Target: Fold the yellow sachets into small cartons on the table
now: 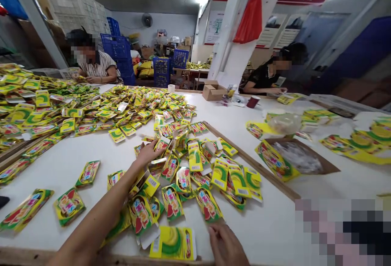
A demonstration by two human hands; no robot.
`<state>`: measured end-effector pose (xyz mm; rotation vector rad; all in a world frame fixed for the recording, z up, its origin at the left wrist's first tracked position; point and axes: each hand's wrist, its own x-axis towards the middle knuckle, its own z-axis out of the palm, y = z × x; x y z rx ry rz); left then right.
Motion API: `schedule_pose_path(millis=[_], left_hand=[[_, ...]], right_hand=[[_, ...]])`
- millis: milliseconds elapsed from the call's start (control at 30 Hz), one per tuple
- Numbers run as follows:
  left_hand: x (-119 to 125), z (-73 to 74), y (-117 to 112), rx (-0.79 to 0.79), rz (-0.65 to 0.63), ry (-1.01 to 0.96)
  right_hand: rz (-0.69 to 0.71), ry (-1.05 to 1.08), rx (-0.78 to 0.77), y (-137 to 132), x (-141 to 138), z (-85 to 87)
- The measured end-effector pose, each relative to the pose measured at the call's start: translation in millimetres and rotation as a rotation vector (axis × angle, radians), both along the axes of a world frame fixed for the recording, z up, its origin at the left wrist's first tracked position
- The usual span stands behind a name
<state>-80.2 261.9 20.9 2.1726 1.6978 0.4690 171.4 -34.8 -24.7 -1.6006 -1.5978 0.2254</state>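
Note:
My left hand (147,154) reaches into a loose pile of small printed cardboard boxes, yellow and green. Its fingers are stretched out and apart, touching a box (162,143) in the pile; the undersides of the fingers are hidden. Close to the table's front edge, my right hand (228,246) is curled, with nothing visible in it. Just left of it lies a flat yellow box (173,243) with a banana print. Above its fingertips lies another box (208,204) with a watermelon print and coloured letters.
A big heap of similar boxes (131,105) covers the table's far left. Wooden strips (250,160) divide the white tabletop. An open carton (276,158) holding clear plastic stands right. Two people (99,68) work across the table; a pixelated area covers the lower right.

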Motion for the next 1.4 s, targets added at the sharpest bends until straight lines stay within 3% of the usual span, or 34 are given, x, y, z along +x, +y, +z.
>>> schedule_pose_path(millis=[133,267,333,400,467,533,633,700,800,1000,1200,1400], left_hand=[[4,24.9,-6,-0.027,-0.082,-0.006],[-9,69.8,-16,0.026,-0.130,-0.024],[-11,89.6,-38,0.080,-0.146,-0.051],[-6,98.3,-78,0.162,-0.162,-0.098],[7,92.1,-132,0.345,-0.185,-0.225],[23,73.2,-189,0.499,-0.339,-0.329],[48,36.2,-252,0.415,-0.624,-0.258],[61,15.2,-270,0.377,-0.604,-0.261],[72,-3.6,-272,0.325,-0.460,-0.389],[74,-7.5,-269,-0.021,-0.239,-0.845],[69,-4.4,-268,-0.193,-0.286,-1.010],[71,0.4,-256,-0.162,-0.303,-0.904]], right_hand=[[0.154,-0.025,-0.063,2,-33,18.7],[0.167,-0.041,-0.154,3,-57,28.0],[0.166,0.031,-0.218,1,-59,31.8],[0.187,0.164,-0.283,0,-56,35.3],[0.190,0.348,-0.310,0,-50,38.5],[0.134,0.552,-0.286,3,-42,42.5],[0.006,0.840,-0.240,7,-32,51.0],[-0.001,0.994,-0.268,8,-27,56.6],[0.055,1.067,-0.291,2,-25,60.7],[-0.053,0.698,-0.047,-14,-25,48.6],[0.069,0.619,-0.006,-13,-23,28.1],[0.168,0.517,-0.030,-8,-15,30.0]])
